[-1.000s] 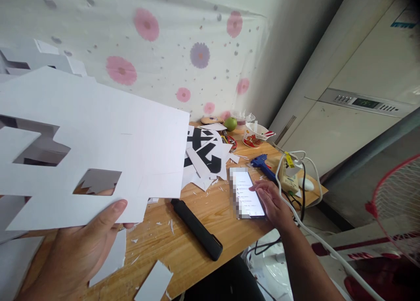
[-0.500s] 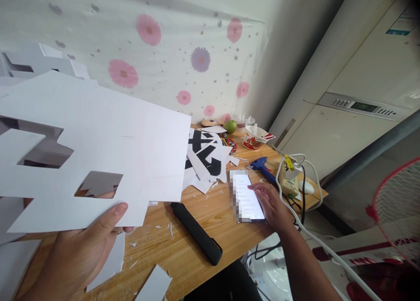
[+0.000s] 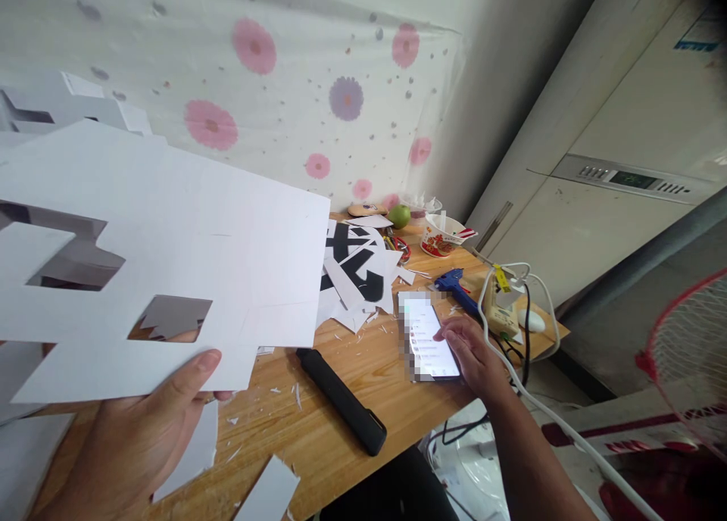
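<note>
My left hand point(image 3: 151, 430) grips a white cardboard sheet point(image 3: 244, 233) by its lower edge, thumb on the near face. Angular openings are cut through the sheet, and its left end runs out of view. My right hand point(image 3: 469, 354) rests over a phone point(image 3: 425, 339) lying on the table, a fingertip at its lit screen and the other fingers loosely bent. The screen shows a list, with part of the phone blurred out. A long black tool point(image 3: 344, 404), its kind unclear, lies between my hands.
On the wooden table point(image 3: 318, 468) are black-marked paper pieces point(image 3: 357, 267), white scraps, a blue glue gun point(image 3: 457, 288), a green fruit point(image 3: 399, 216) and a paper bowl point(image 3: 441, 237). A power strip point(image 3: 500, 309) with cables sits at the right, near a red-rimmed racket point(image 3: 690, 347).
The phone screen shows a different list, and my right fingertip has shifted slightly down on it. My left hand still holds the sheet in nearly the same place.
</note>
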